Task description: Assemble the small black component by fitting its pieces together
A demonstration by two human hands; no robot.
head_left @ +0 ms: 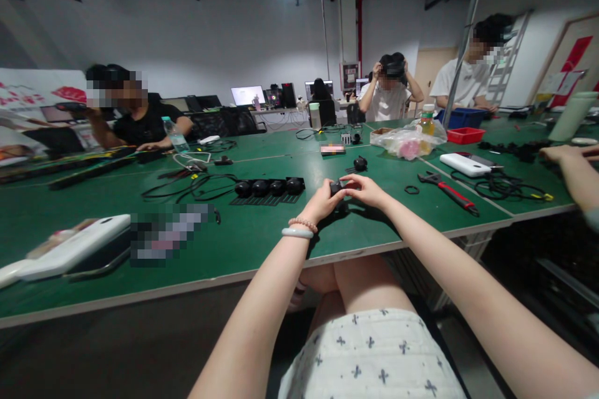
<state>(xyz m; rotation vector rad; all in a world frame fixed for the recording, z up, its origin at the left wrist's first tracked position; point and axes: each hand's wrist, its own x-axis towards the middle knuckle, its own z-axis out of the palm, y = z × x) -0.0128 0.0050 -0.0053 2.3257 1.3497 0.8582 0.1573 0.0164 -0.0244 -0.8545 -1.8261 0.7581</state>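
Note:
Between my two hands is a small black part [336, 187], partly hidden by my fingers, just above the green table. My left hand [322, 201], with a pale bangle and a beaded bracelet at its wrist, is closed around the part's left side. From the right, my right hand [367, 191] pinches the same part with its fingertips. Left of my hands lies a row of several black round pieces [269, 187] on slotted strips. One similar black piece [360, 164] stands just beyond my hands. A black nut-like ring [412, 189] and a red-handled adjustable wrench [449, 193] lie to the right.
Black cables [187, 190] and a white power bank [465, 164] lie on the green table [253, 243]. At the left is a white device [84, 246] beside a phone. A plastic bag [407, 143] and red tray [465, 135] stand farther back. Several other people are around the table.

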